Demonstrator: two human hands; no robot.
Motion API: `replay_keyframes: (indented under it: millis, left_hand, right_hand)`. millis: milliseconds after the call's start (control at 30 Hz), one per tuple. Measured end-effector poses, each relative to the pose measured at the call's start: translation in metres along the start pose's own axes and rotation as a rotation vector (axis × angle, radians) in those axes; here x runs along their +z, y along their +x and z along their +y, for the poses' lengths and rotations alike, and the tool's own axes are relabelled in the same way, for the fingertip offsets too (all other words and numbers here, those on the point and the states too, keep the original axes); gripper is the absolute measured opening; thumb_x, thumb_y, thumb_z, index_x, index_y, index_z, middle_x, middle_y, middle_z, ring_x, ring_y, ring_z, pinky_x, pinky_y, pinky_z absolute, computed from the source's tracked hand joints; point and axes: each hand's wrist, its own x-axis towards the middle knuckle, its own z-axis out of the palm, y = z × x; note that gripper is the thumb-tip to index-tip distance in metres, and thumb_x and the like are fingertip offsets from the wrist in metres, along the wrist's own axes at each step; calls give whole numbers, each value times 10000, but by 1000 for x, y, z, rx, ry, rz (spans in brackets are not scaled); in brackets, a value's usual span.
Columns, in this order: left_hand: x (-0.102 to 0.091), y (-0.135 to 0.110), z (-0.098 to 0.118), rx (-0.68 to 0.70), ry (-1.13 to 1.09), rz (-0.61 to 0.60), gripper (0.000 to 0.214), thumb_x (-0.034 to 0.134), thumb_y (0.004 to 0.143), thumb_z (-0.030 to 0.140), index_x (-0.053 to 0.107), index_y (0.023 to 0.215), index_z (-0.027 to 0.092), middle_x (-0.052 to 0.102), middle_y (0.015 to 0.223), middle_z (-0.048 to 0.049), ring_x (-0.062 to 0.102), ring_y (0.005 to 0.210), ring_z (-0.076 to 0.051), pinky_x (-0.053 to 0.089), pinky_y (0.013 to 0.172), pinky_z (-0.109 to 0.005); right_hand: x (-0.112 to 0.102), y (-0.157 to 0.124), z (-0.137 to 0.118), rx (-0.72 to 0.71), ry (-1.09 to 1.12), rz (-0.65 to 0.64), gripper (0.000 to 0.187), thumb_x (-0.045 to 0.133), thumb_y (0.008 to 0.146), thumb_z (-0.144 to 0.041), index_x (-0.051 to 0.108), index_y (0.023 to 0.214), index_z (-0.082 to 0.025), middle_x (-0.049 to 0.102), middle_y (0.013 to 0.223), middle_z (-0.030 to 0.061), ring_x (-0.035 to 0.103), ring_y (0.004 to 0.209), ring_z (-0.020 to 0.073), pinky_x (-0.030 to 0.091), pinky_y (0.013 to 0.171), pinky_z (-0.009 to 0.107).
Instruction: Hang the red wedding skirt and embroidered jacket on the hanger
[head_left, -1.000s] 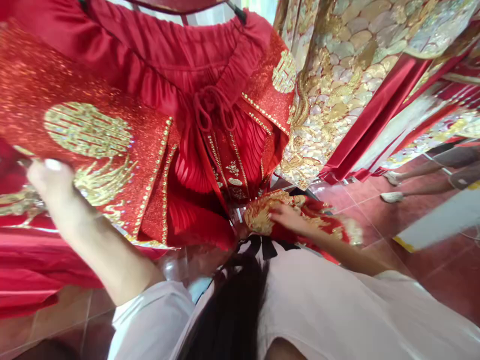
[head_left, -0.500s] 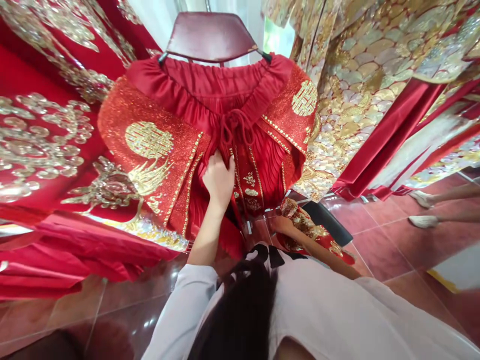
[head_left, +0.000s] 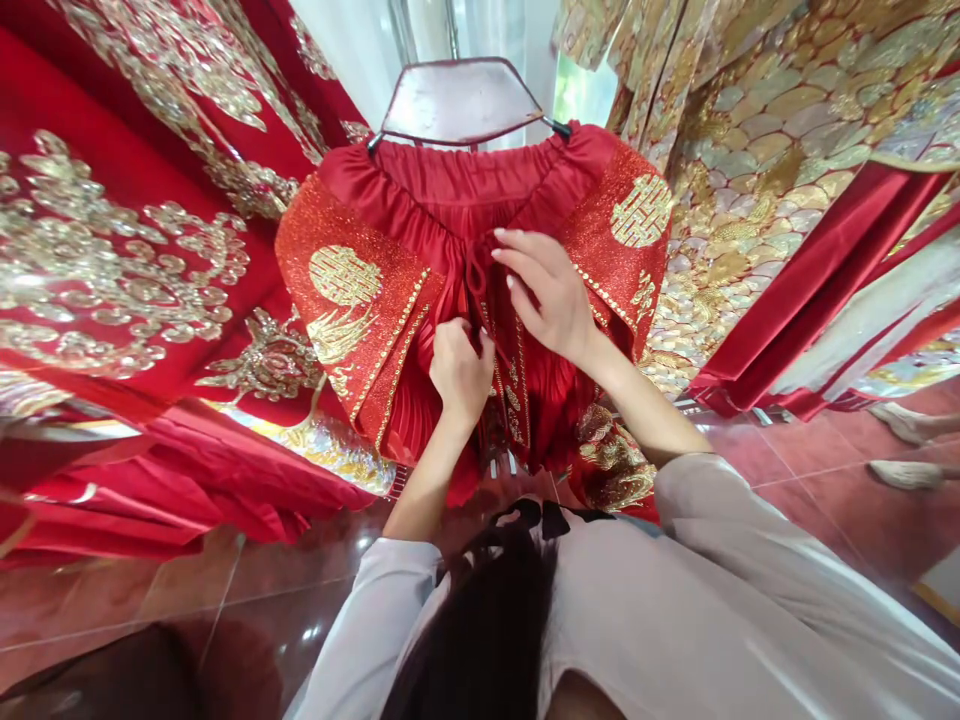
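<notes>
A red skirt (head_left: 412,340) with a gathered waistband, pleats, gold beaded edging and gold embroidered panels hangs in front of me from a hanger (head_left: 465,100). At its front middle is a tied red cord (head_left: 474,268) with a loop. My left hand (head_left: 461,370) is closed on the red skirt fabric just below the cord; its fingertips are partly hidden. My right hand (head_left: 551,295) is raised beside the cord, fingers stretched out and apart, fingertips by the knot. Whether they touch it I cannot tell.
Red garments with crystal beading (head_left: 90,250) hang at left; a gold scale-patterned garment (head_left: 765,170) hangs at right. Below my right forearm is a red and gold patterned cloth (head_left: 619,465). Another person's shoes (head_left: 904,475) stand on the tiled floor (head_left: 810,470) at far right.
My right hand has risen from low by the patterned cloth to the tied cord. My left hand stays closed on the skirt. Skirt and hanger appear shifted slightly right and down in view.
</notes>
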Motion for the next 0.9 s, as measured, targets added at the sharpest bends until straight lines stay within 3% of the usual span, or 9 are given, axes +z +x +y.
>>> replay_keyframes:
  millis: [100,200,400,533,600,700,800,900]
  left_hand:
    - [-2,9,7,113,-156,93,264,347,951,273,539,1047,120,604,995,-145,614,963,-209,509,811,-287]
    - [-4,25,12,101,-172,79,336,353,957,279,484,1214,107,582,1123,-161,587,1062,-223,496,887,-308]
    - [-4,57,19,-23,-21,-132,301,398,956,283,555,1132,97,641,1017,-161,639,950,-256,499,861,-340]
    - [-8,53,20,-39,92,-269,272,356,952,207,576,1070,100,652,954,-174,656,893,-271,507,800,-357]
    - [-9,39,15,-11,165,-426,311,303,952,165,575,1087,101,648,973,-196,653,931,-284,506,798,-377]
    - [-3,5,2,16,256,-788,291,353,900,81,624,1003,101,659,936,-208,660,936,-289,512,772,-367]
    - [5,-25,-16,46,222,-1083,159,539,789,42,655,736,136,670,707,-107,678,708,-216,518,658,-268]
    - [0,-30,-28,107,163,-1278,147,687,676,58,618,589,154,622,561,-19,631,565,-157,504,598,-217]
  right_hand:
    - [0,26,18,-68,-20,1,392,257,969,-264,534,1234,-184,512,1320,73,403,1299,201,266,1126,451]
    - [2,36,30,-44,-53,-40,388,262,965,-265,542,1217,-173,580,1202,93,458,1219,224,238,1116,485]
    - [4,35,26,9,-100,-77,386,279,951,-258,545,1213,-160,600,1146,99,474,1166,230,244,1100,475]
    - [-2,36,22,70,-97,-94,341,321,944,-223,567,1178,-191,624,1096,71,500,1136,207,266,1104,423]
    - [-5,37,24,88,-77,-112,344,305,963,-249,565,1185,-208,626,1087,67,505,1138,198,272,1108,406]
    - [-7,37,28,102,-41,-138,396,248,990,-348,549,1212,-219,614,1112,75,495,1156,207,281,1105,427]
    - [-7,37,29,95,-20,-153,441,220,991,-421,551,1204,-223,598,1143,82,481,1161,218,269,1103,457]
    - [-5,36,27,64,-21,-167,445,245,983,-450,577,1155,-209,594,1113,95,459,1159,233,230,1105,484]
